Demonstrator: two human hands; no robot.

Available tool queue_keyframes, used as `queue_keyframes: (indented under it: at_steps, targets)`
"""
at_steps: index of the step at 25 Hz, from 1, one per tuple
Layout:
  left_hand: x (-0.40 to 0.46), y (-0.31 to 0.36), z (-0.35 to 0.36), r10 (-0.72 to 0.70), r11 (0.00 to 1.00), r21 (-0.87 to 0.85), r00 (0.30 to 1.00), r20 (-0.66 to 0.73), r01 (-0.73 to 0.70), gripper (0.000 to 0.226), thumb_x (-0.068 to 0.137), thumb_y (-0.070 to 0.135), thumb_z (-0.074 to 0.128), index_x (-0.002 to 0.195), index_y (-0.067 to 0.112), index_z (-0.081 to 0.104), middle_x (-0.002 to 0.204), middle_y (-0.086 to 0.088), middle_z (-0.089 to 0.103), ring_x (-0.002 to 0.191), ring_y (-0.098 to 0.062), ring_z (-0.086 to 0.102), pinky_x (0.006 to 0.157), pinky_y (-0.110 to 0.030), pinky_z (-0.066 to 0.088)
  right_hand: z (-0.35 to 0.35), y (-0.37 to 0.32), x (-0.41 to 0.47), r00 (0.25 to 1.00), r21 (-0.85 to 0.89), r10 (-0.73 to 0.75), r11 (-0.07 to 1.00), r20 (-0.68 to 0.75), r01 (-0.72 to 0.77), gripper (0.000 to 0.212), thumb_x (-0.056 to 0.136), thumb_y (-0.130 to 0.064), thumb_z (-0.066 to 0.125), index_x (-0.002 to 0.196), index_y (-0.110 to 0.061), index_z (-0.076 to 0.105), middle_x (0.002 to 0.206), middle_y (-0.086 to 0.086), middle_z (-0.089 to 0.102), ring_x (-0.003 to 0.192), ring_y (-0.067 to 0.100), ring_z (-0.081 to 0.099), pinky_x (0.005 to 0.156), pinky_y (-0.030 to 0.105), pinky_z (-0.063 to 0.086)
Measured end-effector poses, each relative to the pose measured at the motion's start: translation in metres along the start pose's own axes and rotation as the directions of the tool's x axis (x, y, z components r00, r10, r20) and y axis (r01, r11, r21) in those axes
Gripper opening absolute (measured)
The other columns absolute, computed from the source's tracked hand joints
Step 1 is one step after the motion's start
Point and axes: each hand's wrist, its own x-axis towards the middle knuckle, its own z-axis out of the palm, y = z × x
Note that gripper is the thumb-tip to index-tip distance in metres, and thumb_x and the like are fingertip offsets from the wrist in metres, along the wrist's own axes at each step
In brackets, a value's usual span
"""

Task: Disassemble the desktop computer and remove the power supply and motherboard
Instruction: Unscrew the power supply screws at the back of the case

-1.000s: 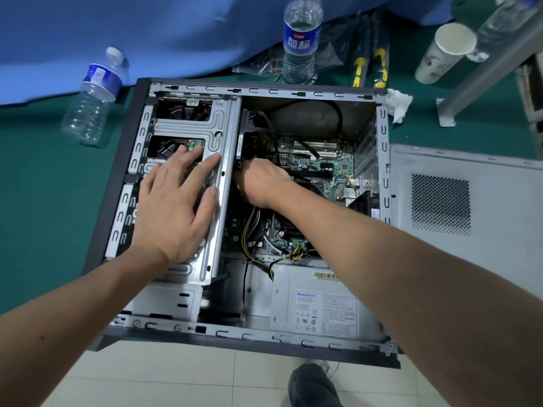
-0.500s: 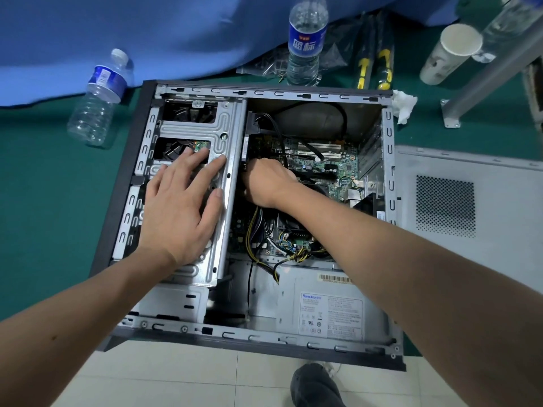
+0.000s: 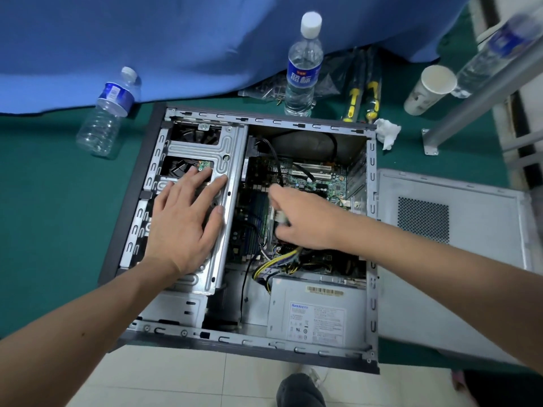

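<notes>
An open desktop case (image 3: 372, 304) lies on its side on the green mat. My left hand (image 3: 183, 221) rests flat, fingers spread, on the metal drive cage (image 3: 232, 160) at the case's left. Inside, my right hand (image 3: 302, 221) pinches a white power connector (image 3: 282, 216) above the green motherboard (image 3: 308, 177); its yellow and black wires (image 3: 279, 261) run back to the grey power supply (image 3: 314, 309) in the near right corner. Much of the motherboard is hidden under my right hand and forearm.
The removed side panel (image 3: 458, 230) lies right of the case. Behind it stand a water bottle (image 3: 302, 69), two yellow-handled screwdrivers (image 3: 363, 95), a paper cup (image 3: 429, 89) and a crumpled tissue (image 3: 388, 133). An empty bottle (image 3: 108, 113) lies at the left. A metal leg (image 3: 470, 101) slants at the right.
My right hand has come up and to the right from beside the drive cage, now with the white connector in its fingers. My left hand stays on the cage.
</notes>
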Motion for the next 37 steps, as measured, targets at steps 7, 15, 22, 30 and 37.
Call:
queue_keyframes:
  at_steps: [7, 15, 22, 30, 37]
  targets:
    - [0.0, -0.001, 0.0, -0.014, 1.0, 0.006, 1.0, 0.015, 0.014, 0.051, 0.099, 0.043, 0.029, 0.147, 0.032, 0.041, 0.155, 0.004, 0.034, 0.148, -0.015, 0.02, 0.119, -0.04, 0.01, 0.0, -0.01, -0.029, 0.885, -0.408, 0.221, 0.912, 0.41, -0.039, 0.027, 0.088, -0.001, 0.044, 0.109, -0.008, 0.059, 0.106, 0.003, 0.046, 0.075, 0.025, 0.053, 0.059, 0.034, 0.046]
    - [0.0, -0.001, 0.0, -0.011, 1.0, -0.005, 1.0, 0.01, 0.011, 0.051, 0.098, 0.042, 0.03, 0.147, 0.031, 0.042, 0.155, 0.004, 0.035, 0.148, -0.016, 0.021, 0.119, -0.041, 0.012, 0.014, -0.012, -0.031, 0.735, -0.477, 0.345, 0.878, 0.584, -0.033, 0.015, 0.092, -0.001, 0.043, 0.088, -0.005, 0.057, 0.073, 0.003, 0.05, 0.063, 0.019, 0.048, 0.062, 0.031, 0.041]
    - [0.0, -0.001, 0.001, -0.007, 1.0, -0.005, 1.0, 0.002, 0.007, 0.051, 0.099, 0.042, 0.031, 0.147, 0.031, 0.042, 0.154, 0.003, 0.036, 0.148, -0.016, 0.021, 0.119, -0.042, 0.013, 0.002, -0.018, -0.029, 0.689, -0.224, 0.381, 0.924, 0.616, -0.311, 0.083, 0.096, -0.069, 0.018, 0.134, -0.004, 0.054, 0.143, 0.011, 0.049, 0.129, 0.029, 0.047, 0.095, 0.034, 0.036]
    - [0.0, -0.004, 0.003, 0.001, 1.0, 0.003, 1.0, 0.0, -0.001, 0.05, 0.099, 0.043, 0.03, 0.147, 0.033, 0.04, 0.154, 0.004, 0.035, 0.148, -0.015, 0.019, 0.12, -0.041, 0.011, -0.017, -0.031, -0.018, 0.669, -0.065, 0.308, 0.93, 0.676, -0.363, 0.044, 0.089, -0.056, 0.058, 0.09, -0.012, 0.059, 0.079, -0.003, 0.058, 0.075, 0.017, 0.059, 0.065, 0.028, 0.057]
    - [0.001, -0.006, 0.005, 0.005, 1.0, 0.018, 1.0, -0.003, -0.005, 0.049, 0.1, 0.041, 0.032, 0.148, 0.032, 0.039, 0.154, 0.004, 0.035, 0.148, -0.015, 0.02, 0.119, -0.041, 0.012, -0.01, -0.049, 0.001, 0.943, -0.517, 0.056, 0.846, 0.327, 0.129, 0.019, 0.091, -0.005, 0.054, 0.107, -0.006, 0.063, 0.119, 0.015, 0.038, 0.09, 0.031, 0.048, 0.058, 0.036, 0.04]
